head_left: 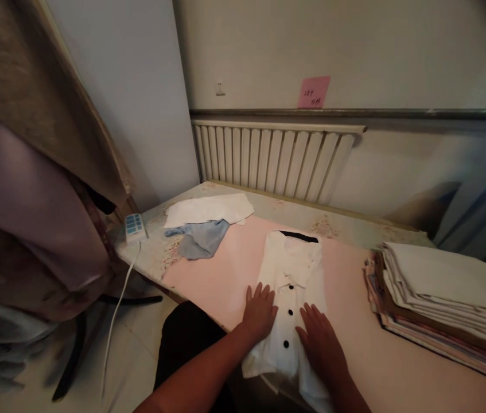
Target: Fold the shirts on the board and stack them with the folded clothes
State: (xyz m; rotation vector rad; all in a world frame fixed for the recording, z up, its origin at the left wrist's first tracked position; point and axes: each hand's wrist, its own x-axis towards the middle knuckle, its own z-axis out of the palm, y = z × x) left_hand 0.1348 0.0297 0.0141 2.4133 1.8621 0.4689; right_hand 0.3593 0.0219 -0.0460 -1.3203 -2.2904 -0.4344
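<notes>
white shirt (280, 264) lies beneath left grip (261, 311) — and right grip (319, 337).

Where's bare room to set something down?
Free: pink covering between white black-buttoned garment and folded multicoloured fabric stack; patch between garment and crumpled blue cloth. Crowded: garment, under left hand and right hand; left end, blue cloth plus flat white cloth.
</notes>
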